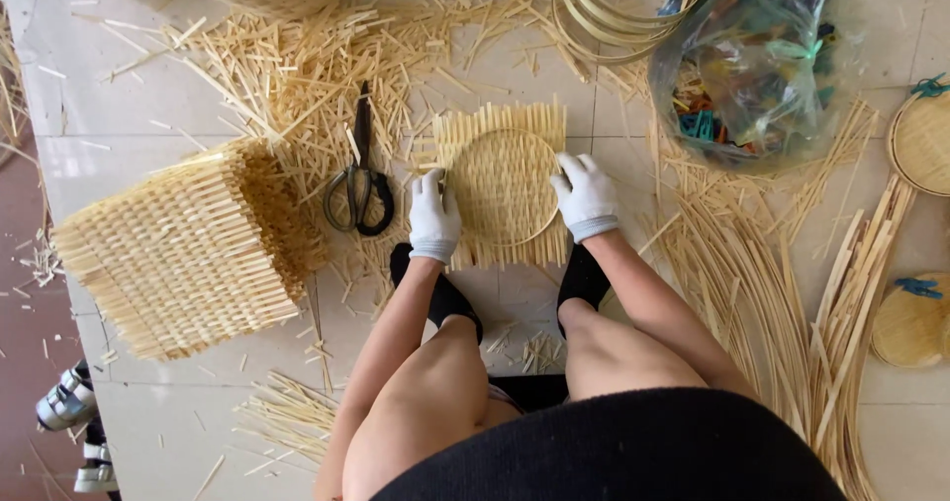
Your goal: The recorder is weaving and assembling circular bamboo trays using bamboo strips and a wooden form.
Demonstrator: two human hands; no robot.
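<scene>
A square woven bamboo mat (500,182) lies on the tiled floor in front of me, with a round bamboo hoop (539,232) pressed onto its middle. My left hand (432,214), in a white glove, grips the mat's left edge at the hoop. On the hoop's right rim, my gloved right hand (586,196) holds the mat and ring together. My feet in black socks rest just below the mat. Black scissors (360,180) lie left of my left hand.
A tall stack of woven square mats (183,249) stands at the left. Loose bamboo offcuts (297,66) litter the floor. Bamboo hoops (604,11) and a clear bag of coloured clips (757,61) lie top right. Long strips (851,303) and finished round trays (925,140) fill the right.
</scene>
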